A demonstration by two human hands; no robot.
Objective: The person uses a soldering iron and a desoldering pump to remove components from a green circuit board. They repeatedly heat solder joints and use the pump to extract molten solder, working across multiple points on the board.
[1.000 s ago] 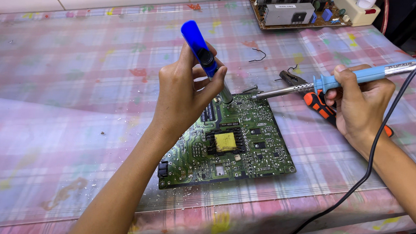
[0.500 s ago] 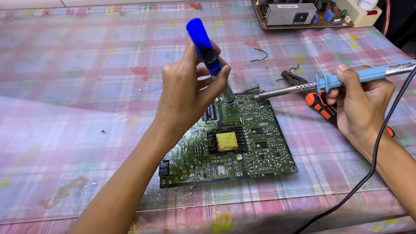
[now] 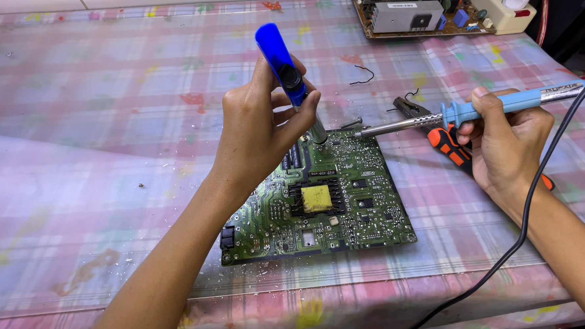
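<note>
Two hands work over a green circuit board point(image 3: 324, 199) lying near the table's point(image 3: 76, 142) front edge. Left hand point(image 3: 258, 127) grips a blue solder sucker point(image 3: 284, 64), tip on the board's far edge. Right hand point(image 3: 507, 144) holds a blue soldering iron point(image 3: 466, 113), tip just above the board's far right corner, over orange-handled pliers point(image 3: 448, 138).

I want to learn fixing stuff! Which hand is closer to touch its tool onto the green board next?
Probably the left hand. Its blue suction tool stands upright with the tip right at the green circuit board edge. The right hand holds the soldering iron off to the side, tip just above the board's corner.
</note>
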